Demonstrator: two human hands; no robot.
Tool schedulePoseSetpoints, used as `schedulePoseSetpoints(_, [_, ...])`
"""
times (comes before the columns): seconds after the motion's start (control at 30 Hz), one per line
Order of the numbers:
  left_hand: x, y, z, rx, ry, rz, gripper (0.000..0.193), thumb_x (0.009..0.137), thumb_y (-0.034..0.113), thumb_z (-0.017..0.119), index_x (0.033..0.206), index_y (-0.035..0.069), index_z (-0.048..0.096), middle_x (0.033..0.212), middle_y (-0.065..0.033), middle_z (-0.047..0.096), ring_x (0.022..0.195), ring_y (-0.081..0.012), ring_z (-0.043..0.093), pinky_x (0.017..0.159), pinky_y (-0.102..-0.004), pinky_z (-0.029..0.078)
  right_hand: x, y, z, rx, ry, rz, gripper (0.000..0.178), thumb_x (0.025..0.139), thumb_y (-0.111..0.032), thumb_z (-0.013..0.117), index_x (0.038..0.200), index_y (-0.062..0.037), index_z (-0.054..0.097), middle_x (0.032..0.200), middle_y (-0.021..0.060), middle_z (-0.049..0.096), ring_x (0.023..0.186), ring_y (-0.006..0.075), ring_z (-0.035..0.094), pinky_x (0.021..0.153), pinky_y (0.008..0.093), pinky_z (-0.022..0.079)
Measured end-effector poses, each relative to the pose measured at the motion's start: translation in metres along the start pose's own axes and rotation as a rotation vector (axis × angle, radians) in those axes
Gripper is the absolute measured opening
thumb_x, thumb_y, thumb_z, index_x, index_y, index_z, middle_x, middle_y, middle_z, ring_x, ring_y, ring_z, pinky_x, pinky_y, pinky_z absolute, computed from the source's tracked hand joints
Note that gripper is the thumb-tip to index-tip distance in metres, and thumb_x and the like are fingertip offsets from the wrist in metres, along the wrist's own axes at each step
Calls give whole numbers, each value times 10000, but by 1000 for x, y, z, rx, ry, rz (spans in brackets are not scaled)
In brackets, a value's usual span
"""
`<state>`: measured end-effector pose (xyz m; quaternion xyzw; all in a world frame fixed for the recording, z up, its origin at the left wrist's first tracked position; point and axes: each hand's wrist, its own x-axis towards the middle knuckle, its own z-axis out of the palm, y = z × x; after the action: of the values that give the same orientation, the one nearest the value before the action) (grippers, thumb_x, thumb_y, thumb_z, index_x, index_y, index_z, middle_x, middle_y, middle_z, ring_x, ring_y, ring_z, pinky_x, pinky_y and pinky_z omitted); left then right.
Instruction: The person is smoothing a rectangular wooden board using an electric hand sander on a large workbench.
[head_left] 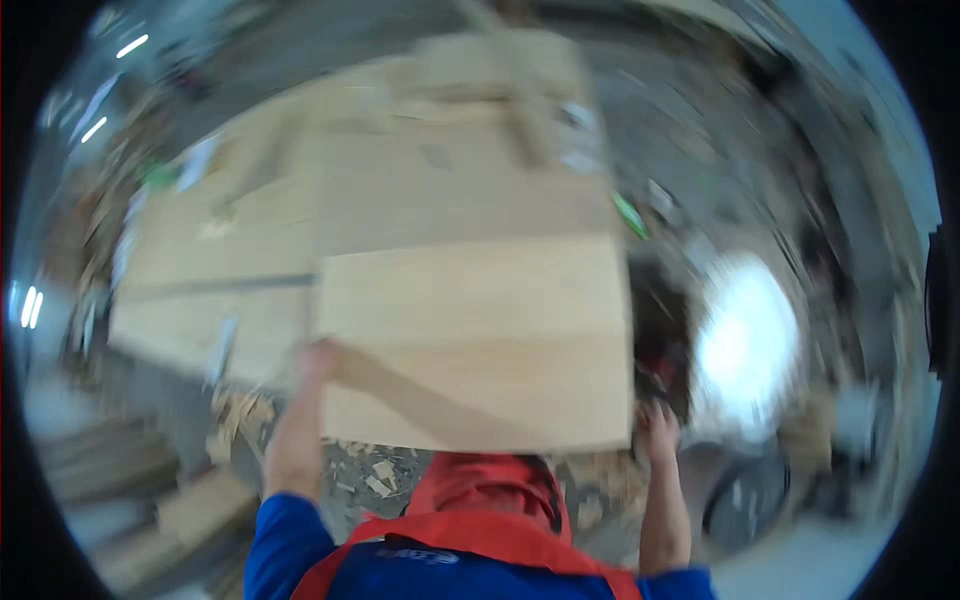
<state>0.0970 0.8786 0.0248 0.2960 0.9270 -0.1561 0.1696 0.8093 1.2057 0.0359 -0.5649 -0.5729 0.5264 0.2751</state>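
Note:
A broad pale wooden board (pixel 480 330) lies level in front of my body. My left hand (pixel 320 362) is closed on its left edge. At the right edge, near the near corner, my right hand (pixel 657 428) grips the board too. The fingers of both hands are blurred and partly hidden by the board. A shadow slants across the board's near half. Beyond it lies a darker brownish panel (pixel 460 190), whose contact with the board I cannot make out.
A large wooden surface (pixel 210 255) with a dark seam spreads to the left. A wooden strip (pixel 525 100) lies at the far end. Wood scraps (pixel 385 478) litter the floor near my feet. A round dark container (pixel 745 500) stands at the lower right, below a bright glare. Stacked planks (pixel 100 460) are at lower left.

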Motion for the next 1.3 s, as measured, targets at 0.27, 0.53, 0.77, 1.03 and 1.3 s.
schedulePoseSetpoints(0.27, [-152,189,-67,-426,634,236,618,948,385,549,1421,-6,472,1500,-275,407,1455,-474,306,1194,-618,231,86,57,78,359,-6,-54,398,1069,-297,561,1171,65,692,896,87,681,734,129,582,604,282,458])
schedulePoseSetpoints(0.53, [-155,213,-80,-411,565,199,657,981,383,516,1485,-22,397,1579,-294,302,1511,-465,212,1237,-588,176,162,63,89,312,-40,-25,404,1068,-310,560,1158,58,700,893,90,685,728,136,586,597,291,464])
schedulePoseSetpoints(0.77, [-155,209,-69,-401,566,193,645,993,362,502,1495,-24,378,1573,-296,314,1512,-453,219,1247,-572,170,171,25,89,248,-23,-12,410,1067,-321,559,1147,52,707,890,92,689,723,142,590,591,299,470])
schedulePoseSetpoints(1.03, [-153,194,-67,-475,522,209,646,1003,362,487,1489,-47,370,1588,-305,292,1530,-455,185,1255,-569,147,146,-51,124,117,-34,-14,417,1065,-334,558,1134,46,715,886,95,693,717,148,594,583,309,476])
schedulePoseSetpoints(1.3, [-155,175,-85,-513,391,287,675,1006,371,473,1515,-51,337,1601,-343,246,1539,-480,143,1263,-563,123,10,-133,166,-1,89,25,424,1064,-347,557,1122,39,723,883,98,697,712,155,598,576,318,483])
